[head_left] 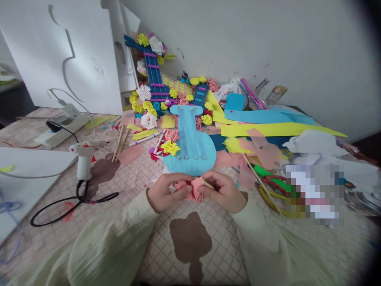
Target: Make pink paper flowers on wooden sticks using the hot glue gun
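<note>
Two hands, close together: what are they on?

Both are clamped on one thing. The left hand (162, 194) and right hand (223, 190) pinch a folded pink paper piece (193, 190) between them, low over the bench (133, 178). A thin wooden stick (206, 183) pokes out by the right fingers.

What sits straight ahead?

At 12 o'clock, just beyond the knuckles, a light blue guitar cutout (190, 147) lies flat, with a yellow paper flower (170, 147) at its left shoulder.

And off to the sides?

At 3 o'clock, scissors (270, 178) with green and red handles lie among pink scraps. At 9 o'clock, well apart, a white glue gun (83, 161) stands upright, its black cord looping toward the sleeves. Past it, at 10 o'clock, lies a power strip (64, 123).

Farther back?

At 1 o'clock long yellow paper strips (268, 129) cross blue sheets. At 12 o'clock, against the wall, a dark blue guitar (154, 75) leans, ringed with paper flowers. A white board (59, 51) stands at 10 o'clock.
</note>
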Available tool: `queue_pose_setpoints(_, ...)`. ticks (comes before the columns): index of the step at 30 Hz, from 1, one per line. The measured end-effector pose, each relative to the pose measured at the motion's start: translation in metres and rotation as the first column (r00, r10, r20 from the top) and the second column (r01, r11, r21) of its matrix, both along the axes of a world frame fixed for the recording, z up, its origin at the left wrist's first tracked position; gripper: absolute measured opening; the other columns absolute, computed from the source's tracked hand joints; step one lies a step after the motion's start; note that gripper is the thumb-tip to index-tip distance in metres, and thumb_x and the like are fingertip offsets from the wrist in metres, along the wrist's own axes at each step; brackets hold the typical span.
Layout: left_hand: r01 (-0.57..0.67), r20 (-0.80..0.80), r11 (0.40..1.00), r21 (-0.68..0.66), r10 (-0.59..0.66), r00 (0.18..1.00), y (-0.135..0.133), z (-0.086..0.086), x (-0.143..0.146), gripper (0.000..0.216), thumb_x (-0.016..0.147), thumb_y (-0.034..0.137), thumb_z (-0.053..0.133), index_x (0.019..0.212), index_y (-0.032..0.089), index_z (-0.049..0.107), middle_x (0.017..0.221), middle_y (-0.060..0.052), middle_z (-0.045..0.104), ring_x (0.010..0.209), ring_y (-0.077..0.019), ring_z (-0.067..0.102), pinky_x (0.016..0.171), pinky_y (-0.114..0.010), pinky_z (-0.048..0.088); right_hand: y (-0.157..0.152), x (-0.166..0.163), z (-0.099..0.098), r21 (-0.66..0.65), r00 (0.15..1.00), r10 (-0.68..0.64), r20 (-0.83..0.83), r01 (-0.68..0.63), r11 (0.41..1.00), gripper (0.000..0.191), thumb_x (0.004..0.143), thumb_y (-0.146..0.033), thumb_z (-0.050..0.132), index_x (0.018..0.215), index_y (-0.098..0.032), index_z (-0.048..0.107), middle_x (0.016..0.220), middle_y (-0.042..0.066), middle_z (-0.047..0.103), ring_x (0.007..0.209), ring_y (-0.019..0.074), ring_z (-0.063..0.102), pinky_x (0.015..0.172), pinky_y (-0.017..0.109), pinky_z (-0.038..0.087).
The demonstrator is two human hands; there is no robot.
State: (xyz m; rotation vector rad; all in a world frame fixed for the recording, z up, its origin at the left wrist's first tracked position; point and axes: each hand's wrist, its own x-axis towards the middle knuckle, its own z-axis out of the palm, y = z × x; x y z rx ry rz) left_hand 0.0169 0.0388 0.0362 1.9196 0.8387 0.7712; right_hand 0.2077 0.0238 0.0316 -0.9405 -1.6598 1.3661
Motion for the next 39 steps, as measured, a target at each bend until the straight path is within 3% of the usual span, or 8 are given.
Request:
queue_pose_setpoints(6,0.019,0.029,0.999,-0.045,-0.017,0.999,0.003,-0.007,-0.003,0.031,0.068,0.013,0.056,0.099,0.016,0.061,0.094,-0.007,0.067,0.086,-0.0199,0.062,0.077,-0.034,0.049,0.001,-0.001,-0.001,0.015,0.998,-0.068,0.003,0.068,0.998,0.014,0.077,-0.030,0.057,0.075,-0.020,0.049,0.057,-0.002,0.058,0.046,0.0102,0.054,0.043,0.023,0.045)
queue_pose_setpoints(10,0.085,0.094,0.963,-0.255,-0.063,0.994,-0.003,-0.010,0.005,0.024,0.070,0.023,0.061,0.092,0.014,0.060,0.086,-0.007,0.068,0.079,-0.0191,0.063,0.072,-0.031,0.050,0.001,-0.004,-0.003,0.078,0.994,-0.077,0.074,0.071,0.994,0.013,0.075,-0.030,0.059,0.075,-0.019,0.051,0.059,-0.002,0.057,0.050,0.0104,0.054,0.045,0.023,0.044)
queue_pose_setpoints(14,0.010,0.155,0.916,-0.401,0.056,0.986,-0.008,-0.011,0.013,0.020,0.070,0.031,0.062,0.075,0.013,0.055,0.073,-0.005,0.067,0.069,-0.0171,0.063,0.063,-0.028,0.050,0.001,-0.005,-0.003,0.073,0.990,-0.115,0.076,0.109,0.991,0.013,0.074,-0.029,0.060,0.078,-0.019,0.051,0.063,-0.002,0.058,0.054,0.0105,0.056,0.048,0.022,0.044)
queue_pose_setpoints(18,-0.122,0.087,0.922,-0.368,0.164,0.983,-0.006,-0.012,0.014,0.022,0.067,0.034,0.062,0.069,0.013,0.054,0.063,-0.001,0.061,0.058,-0.0128,0.057,0.055,-0.024,0.045,0.003,-0.003,-0.004,-0.049,0.995,-0.103,0.020,0.104,0.993,0.023,0.072,-0.028,0.062,0.090,-0.019,0.051,0.065,-0.002,0.059,0.053,0.0105,0.056,0.049,0.023,0.045)
queue_pose_setpoints(22,-0.151,0.074,0.943,-0.297,0.180,0.981,-0.004,-0.010,0.012,0.021,0.066,0.032,0.063,0.067,0.014,0.055,0.062,0.001,0.059,0.055,-0.0104,0.053,0.053,-0.022,0.042,0.006,-0.002,-0.006,-0.159,0.992,-0.126,-0.002,0.124,0.979,0.035,0.067,-0.029,0.066,0.098,-0.019,0.052,0.078,0.001,0.059,0.054,0.0087,0.053,0.048,0.022,0.044)
queue_pose_setpoints(27,-0.210,0.030,0.924,-0.319,0.231,0.972,-0.004,-0.010,0.012,0.022,0.065,0.034,0.064,0.065,0.013,0.055,0.060,0.001,0.057,0.053,-0.0091,0.049,0.051,-0.021,0.040,0.008,-0.002,-0.008,-0.118,0.980,-0.195,0.047,0.200,0.973,0.029,0.065,-0.027,0.068,0.090,-0.018,0.057,0.070,-0.001,0.058,0.045,0.0048,0.042,0.041,0.019,0.036)
queue_pose_setpoints(34,-0.282,0.017,0.883,-0.375,0.310,0.951,-0.003,-0.016,0.013,0.024,0.066,0.035,0.061,0.065,0.011,0.060,0.060,-0.002,0.061,0.054,-0.0107,0.054,0.051,-0.020,0.042,0.007,-0.005,-0.012,-0.062,0.953,-0.280,0.115,0.288,0.956,0.023,0.065,-0.029,0.066,0.084,-0.017,0.058,0.069,0.000,0.061,0.053,0.0096,0.053,0.046,0.021,0.039)
queue_pose_setpoints(39,-0.346,0.001,0.855,-0.387,0.376,0.927,-0.002,-0.018,0.012,0.021,0.064,0.031,0.064,0.068,0.010,0.064,0.063,-0.005,0.065,0.055,-0.0121,0.057,0.053,-0.022,0.046,0.005,-0.006,-0.013,-0.001,0.928,-0.321,0.188,0.327,0.945,0.020,0.066,-0.029,0.065,0.081,-0.017,0.060,0.068,0.001,0.063,0.048,0.0087,0.047,0.044,0.021,0.035)
